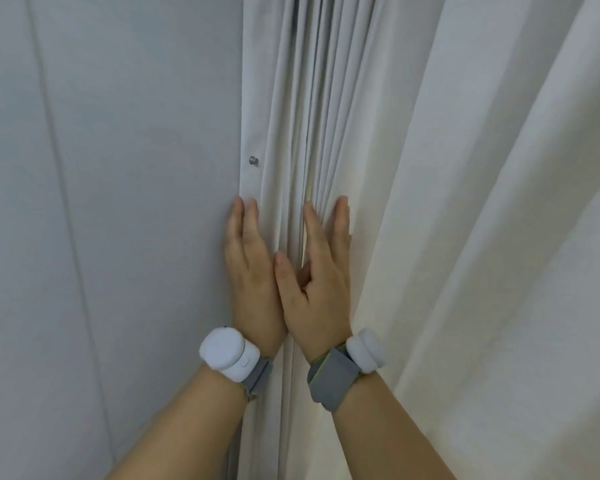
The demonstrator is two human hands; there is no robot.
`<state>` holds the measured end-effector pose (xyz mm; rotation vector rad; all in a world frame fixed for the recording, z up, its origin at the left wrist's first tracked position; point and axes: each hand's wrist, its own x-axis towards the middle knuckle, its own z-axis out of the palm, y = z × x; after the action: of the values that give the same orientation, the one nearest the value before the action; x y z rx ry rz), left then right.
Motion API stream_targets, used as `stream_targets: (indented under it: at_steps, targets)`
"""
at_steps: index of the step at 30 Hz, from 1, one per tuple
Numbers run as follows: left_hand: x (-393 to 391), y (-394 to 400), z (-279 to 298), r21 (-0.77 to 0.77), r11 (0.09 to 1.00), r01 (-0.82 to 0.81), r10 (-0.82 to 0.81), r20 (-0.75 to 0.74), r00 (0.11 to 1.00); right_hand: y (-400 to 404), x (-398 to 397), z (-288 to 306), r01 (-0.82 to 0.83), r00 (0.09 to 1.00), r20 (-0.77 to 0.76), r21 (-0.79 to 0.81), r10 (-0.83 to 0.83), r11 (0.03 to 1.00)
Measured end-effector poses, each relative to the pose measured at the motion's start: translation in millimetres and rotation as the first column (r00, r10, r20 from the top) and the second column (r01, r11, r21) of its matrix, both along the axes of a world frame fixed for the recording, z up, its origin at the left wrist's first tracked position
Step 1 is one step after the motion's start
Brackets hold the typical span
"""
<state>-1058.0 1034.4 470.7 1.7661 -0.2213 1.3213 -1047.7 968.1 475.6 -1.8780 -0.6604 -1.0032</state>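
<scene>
At the wall point(136, 168) corner: both hands flat on the curtain point(430, 202).
Left hand point(253, 271) and right hand point(321, 282) press the gathered folds beside the wall, fingers straight, thumbs touching.

The curtain point(465, 168) is matt off-white cloth, soft and smooth in its folds, without any sheen. The wall point(136, 133) beside it looks smooth and matt, perhaps painted panel. A small stud point(254, 160) on the curtain's edge is dull grey metal. The wrist pucks point(227, 353) are smooth white satin plastic; their straps point(329, 379) are grey woven fabric
</scene>
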Motion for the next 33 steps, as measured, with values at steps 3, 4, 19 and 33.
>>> stream_targets:
  at_steps: [3,4,19,33]
  targets:
    - [3.5,1.3,-31.6,-0.025,0.997,-0.070,0.069,-0.040,0.997,-4.6,-2.5,-25.4,-0.027,0.998,-0.052,0.044,0.029,0.999]
    - [5.9,2.8,-46.9,-0.043,0.993,-0.110,0.107,-0.069,0.992,-3.9,-2.7,-37.5,-0.029,0.996,-0.085,0.043,0.032,0.999]
    - [10.2,14.4,-159.7,0.316,0.948,0.036,0.143,-0.525,0.839,-19.4,-10.3,-135.5,0.031,0.908,-0.417,-0.029,-0.040,0.999]
    - [5.8,20.7,-181.4,0.340,0.936,0.089,0.188,-0.700,0.689,-27.2,-33.1,-140.4,0.058,0.950,-0.298,-0.114,-0.090,0.992]
